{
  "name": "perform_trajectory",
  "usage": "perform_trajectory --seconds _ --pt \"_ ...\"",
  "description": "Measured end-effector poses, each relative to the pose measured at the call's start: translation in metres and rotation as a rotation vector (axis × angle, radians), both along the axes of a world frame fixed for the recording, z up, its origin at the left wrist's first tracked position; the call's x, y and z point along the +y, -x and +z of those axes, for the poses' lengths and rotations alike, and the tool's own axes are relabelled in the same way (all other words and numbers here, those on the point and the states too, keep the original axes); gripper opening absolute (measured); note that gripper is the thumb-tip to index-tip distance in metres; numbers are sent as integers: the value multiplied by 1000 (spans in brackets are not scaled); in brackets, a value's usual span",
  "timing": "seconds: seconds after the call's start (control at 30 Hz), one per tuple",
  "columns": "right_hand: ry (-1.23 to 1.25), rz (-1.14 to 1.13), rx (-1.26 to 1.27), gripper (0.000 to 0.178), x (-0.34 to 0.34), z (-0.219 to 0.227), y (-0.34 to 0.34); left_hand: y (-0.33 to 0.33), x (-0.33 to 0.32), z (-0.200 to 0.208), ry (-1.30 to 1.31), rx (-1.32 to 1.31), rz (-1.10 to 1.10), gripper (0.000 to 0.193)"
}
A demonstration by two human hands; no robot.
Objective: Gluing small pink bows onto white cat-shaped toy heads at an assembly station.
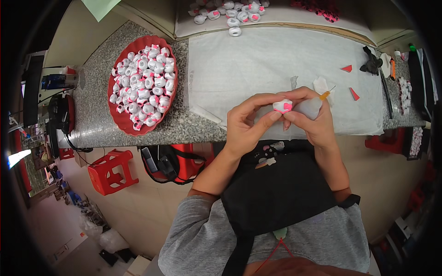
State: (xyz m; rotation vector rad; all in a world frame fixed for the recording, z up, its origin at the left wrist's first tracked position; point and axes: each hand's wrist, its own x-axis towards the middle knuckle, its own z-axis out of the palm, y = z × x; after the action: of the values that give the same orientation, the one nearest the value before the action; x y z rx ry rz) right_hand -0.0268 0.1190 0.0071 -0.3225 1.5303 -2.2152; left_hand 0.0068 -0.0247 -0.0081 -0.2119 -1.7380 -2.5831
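Above the near edge of the paper-covered worktop, my left hand (246,124) pinches a small white piece with a pink patch (282,106) between thumb and fingers. The fingertips of my right hand (318,126) meet it from the other side. Tucked in my right hand is a translucent squeeze bottle (309,109) with an orange base to its thin needle tip, which points up and right. Its lower part is hidden by my fingers. Behind that hand lies a crumpled white tissue (321,84).
A red scalloped tray (112,110) heaped with similar white and pink pieces stands on the granite counter at left. More white pieces (233,21) sit on the back shelf. Two red scraps (354,94) lie right on the white paper (230,60). Red stools (110,172) stand below.
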Motion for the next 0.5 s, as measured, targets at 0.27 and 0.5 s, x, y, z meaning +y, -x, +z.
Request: perform_trajectory --seconds 0.27,0.5 --pt "25 1 -65 25 0 -1 -1 -1 2 1 3 -15 5 25" --pt "-10 35 -86 23 -2 -1 0 2 0 -4 -168 -31 -32 25"
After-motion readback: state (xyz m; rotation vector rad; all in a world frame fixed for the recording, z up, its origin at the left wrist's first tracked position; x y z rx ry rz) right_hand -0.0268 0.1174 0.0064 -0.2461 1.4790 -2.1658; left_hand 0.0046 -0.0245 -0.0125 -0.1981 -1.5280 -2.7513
